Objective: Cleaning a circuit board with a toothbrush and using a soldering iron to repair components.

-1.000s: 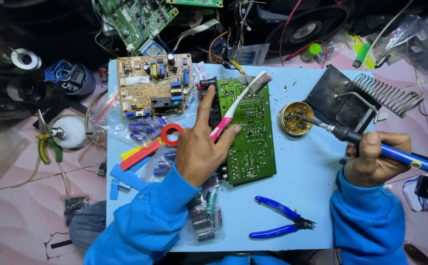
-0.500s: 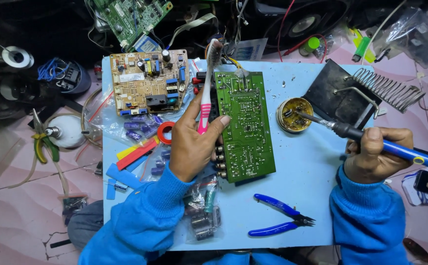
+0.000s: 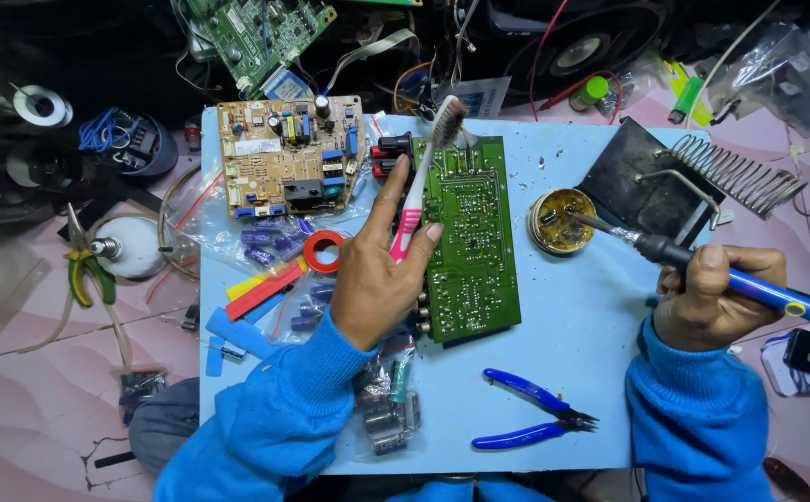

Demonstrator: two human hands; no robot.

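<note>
Head camera, looking down at a pale blue work mat (image 3: 572,353): the left hand (image 3: 377,279) pinches a pink-and-white toothbrush (image 3: 421,181) between thumb and fingers, the grip closed narrowly round its handle, while the heel of the hand rests beside the green circuit board (image 3: 470,237). The brush runs up along the board's left edge, its long axis almost parallel to the board's, bristle head at the board's far corner, handle end toward the person. The board lies solder side up, lengthwise away from the person. To the board's right, the right hand (image 3: 716,297) is wrapped fully round a blue-handled soldering iron (image 3: 702,265), tip pointing left into a small round tin (image 3: 563,220), possibly flux or tip cleaner. Judging by this, scrubbing is under way or paused and the iron is being dressed; no joint is being worked. Blue-handled cutters (image 3: 535,418) lie unused below the board; a tan circuit board (image 3: 289,158) sits left of it.
</note>
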